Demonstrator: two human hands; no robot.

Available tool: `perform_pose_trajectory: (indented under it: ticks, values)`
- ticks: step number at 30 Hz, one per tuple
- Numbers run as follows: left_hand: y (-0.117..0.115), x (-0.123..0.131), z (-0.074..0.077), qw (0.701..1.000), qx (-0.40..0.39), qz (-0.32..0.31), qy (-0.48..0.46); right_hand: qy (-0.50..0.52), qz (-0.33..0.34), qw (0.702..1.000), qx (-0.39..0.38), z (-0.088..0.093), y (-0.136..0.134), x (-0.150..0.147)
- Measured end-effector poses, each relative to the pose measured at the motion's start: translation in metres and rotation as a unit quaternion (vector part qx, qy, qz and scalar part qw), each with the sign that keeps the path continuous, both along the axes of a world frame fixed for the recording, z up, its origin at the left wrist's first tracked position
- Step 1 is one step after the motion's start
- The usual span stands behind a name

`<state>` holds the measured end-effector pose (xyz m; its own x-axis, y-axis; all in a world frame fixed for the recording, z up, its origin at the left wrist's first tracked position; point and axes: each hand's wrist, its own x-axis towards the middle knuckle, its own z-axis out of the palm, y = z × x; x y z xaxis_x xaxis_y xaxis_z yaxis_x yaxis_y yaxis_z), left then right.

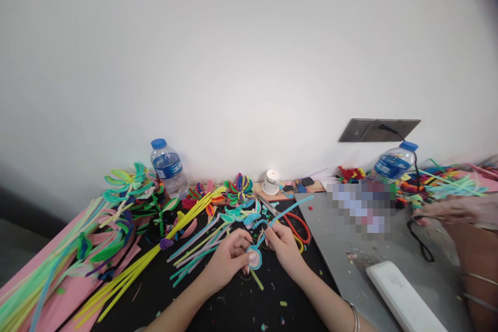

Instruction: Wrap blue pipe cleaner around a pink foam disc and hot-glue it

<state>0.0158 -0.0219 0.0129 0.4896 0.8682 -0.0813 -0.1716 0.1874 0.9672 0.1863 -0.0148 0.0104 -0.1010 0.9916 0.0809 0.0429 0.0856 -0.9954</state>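
My left hand (234,255) pinches a light-blue pipe cleaner (260,252) bent into a round loop, its thumb lying across the loop. My right hand (283,245) closes its fingertips on the same pipe cleaner just above the loop; a straight end sticks out up and to the right. Below the loop a short yellow-green piece (257,280) juts downward. Scissors with red handles (305,228) lie just beyond my right hand. Several cut pipe cleaners (194,254) in blue, lilac and green lie left of my left hand.
Bundles of long yellow pipe cleaners (136,264) and finished-looking colourful shapes (116,228) fill the left. Water bottles (170,168) and a white tub (271,182) stand by the wall. At right are a white case (404,298) and another person's arm (447,218).
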Motion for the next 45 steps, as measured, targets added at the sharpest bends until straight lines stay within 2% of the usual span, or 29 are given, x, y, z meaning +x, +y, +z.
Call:
perform_pose_trajectory:
  ticks: [21, 28, 39, 45]
  values:
    - [-0.002, 0.000, 0.002, 1.000, 0.017, 0.007, 0.020, -0.031, -0.054, 0.998, 0.010, 0.009, -0.003, -0.001]
    - [-0.002, 0.001, 0.005, 0.999, 0.032, -0.001, 0.036, -0.042, -0.049, 0.998, 0.012, 0.013, -0.004, -0.001]
    - [-0.003, 0.001, 0.006, 0.998, 0.041, 0.010, 0.041, -0.044, -0.056, 0.997, 0.018, 0.009, -0.003, 0.000]
    - [-0.004, -0.002, 0.007, 0.992, 0.082, 0.010, 0.093, -0.049, -0.045, 0.998, 0.018, 0.009, -0.004, 0.001]
